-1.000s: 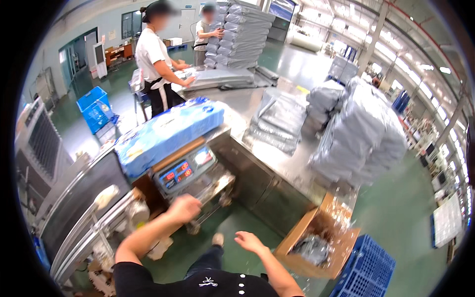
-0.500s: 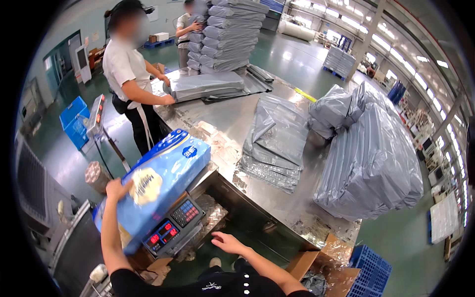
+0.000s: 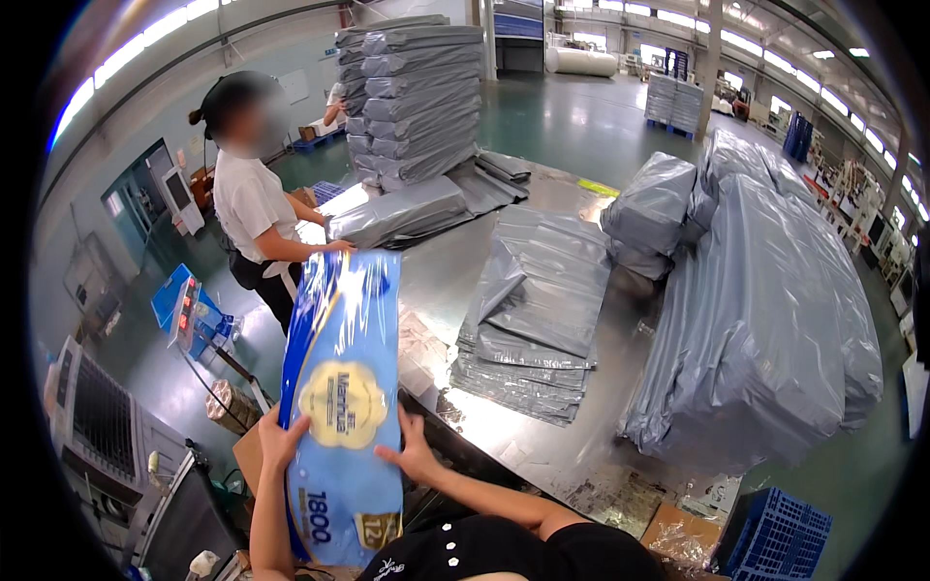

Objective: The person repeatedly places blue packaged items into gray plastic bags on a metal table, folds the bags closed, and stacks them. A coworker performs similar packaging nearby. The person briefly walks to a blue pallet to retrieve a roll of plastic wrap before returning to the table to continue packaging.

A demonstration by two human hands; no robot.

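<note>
Clamping a long blue package between them, the person's left hand grips its left edge and the right hand its right. Ahead and rightward of the right hand, grey bags lie flat on a metal table, a bulky grey bundle farther right; beyond the left hand stands a co-worker.
</note>
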